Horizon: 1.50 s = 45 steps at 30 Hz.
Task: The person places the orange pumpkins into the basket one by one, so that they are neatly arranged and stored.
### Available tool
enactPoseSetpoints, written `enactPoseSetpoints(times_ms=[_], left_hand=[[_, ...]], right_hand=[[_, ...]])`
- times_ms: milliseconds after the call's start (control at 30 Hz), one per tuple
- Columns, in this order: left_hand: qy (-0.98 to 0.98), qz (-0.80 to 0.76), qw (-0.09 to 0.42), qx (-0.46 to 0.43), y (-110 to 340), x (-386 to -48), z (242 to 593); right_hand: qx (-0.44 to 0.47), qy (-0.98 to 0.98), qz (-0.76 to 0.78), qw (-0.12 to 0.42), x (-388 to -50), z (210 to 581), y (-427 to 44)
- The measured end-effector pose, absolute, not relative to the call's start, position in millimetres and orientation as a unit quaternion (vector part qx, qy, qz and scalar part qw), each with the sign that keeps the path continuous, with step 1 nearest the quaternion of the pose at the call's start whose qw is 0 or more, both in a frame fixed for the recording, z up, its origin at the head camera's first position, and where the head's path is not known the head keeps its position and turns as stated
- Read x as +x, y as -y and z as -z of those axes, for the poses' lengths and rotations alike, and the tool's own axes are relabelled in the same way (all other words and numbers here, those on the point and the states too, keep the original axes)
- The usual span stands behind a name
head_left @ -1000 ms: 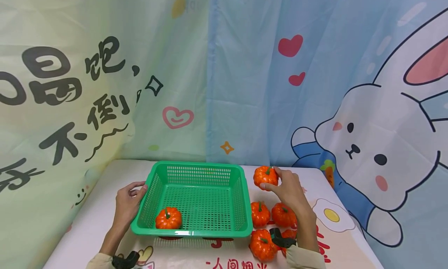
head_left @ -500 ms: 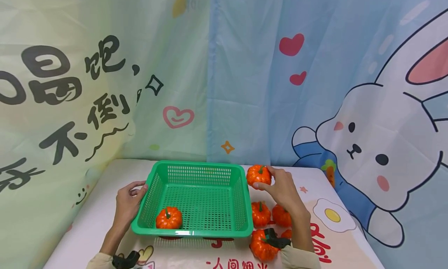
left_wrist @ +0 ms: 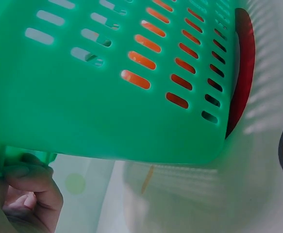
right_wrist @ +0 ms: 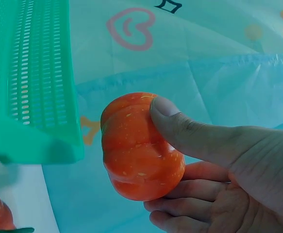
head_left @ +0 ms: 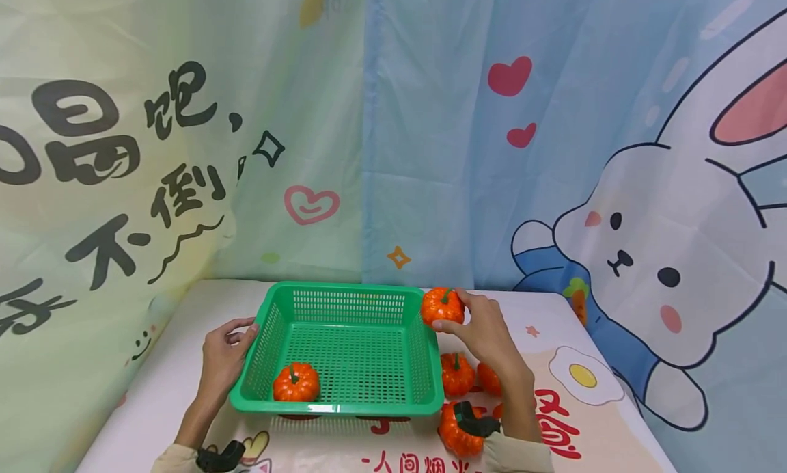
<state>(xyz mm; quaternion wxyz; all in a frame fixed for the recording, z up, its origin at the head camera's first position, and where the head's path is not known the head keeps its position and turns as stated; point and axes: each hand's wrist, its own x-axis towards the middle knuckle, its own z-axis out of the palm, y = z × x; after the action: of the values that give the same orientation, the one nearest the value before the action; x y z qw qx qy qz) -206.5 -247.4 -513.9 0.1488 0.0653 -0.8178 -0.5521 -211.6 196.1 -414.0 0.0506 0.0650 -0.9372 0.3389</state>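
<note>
A green plastic basket (head_left: 363, 411) sits on the table, its walls slotted and its floor a mesh. One small orange pumpkin (head_left: 296, 383) lies inside, at the near left corner. My left hand (head_left: 223, 357) grips the basket's left rim; the left wrist view shows its fingers (left_wrist: 34, 182) curled at the rim. Thumb and fingers of my right hand (head_left: 486, 326) pinch another orange pumpkin (head_left: 443, 307) by its side, raised at the basket's far right corner. In the right wrist view that held pumpkin (right_wrist: 140, 150) appears just outside the basket's rim (right_wrist: 75, 121).
Several more pumpkins stand on the table right of the basket, among them a far one (head_left: 458, 374) and a near one (head_left: 460, 432). My right forearm partly covers others. A printed cloth covers the table (head_left: 609, 432); a curtain (head_left: 418, 152) hangs behind it.
My right hand has moved left with the pumpkin, from beyond the basket's right side to its far right corner. The left hand and the basket have stayed in place.
</note>
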Motion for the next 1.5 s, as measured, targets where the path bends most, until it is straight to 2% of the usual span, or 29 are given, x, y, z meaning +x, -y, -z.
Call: enactPoseSetpoints(times_ms=[1133,1500], left_hand=[[0.813,0.558,0.157,0.059,249.6,-211.3,519.5],[0.814,0.556,0.157,0.061,247.8,-209.5,516.7]], right_hand=[[0.147,0.914,-0.376,0.037,-223.9,436.0,-128.9],[0.188,0.904,-0.383,0.013,-226.5,443.4,-106.4]])
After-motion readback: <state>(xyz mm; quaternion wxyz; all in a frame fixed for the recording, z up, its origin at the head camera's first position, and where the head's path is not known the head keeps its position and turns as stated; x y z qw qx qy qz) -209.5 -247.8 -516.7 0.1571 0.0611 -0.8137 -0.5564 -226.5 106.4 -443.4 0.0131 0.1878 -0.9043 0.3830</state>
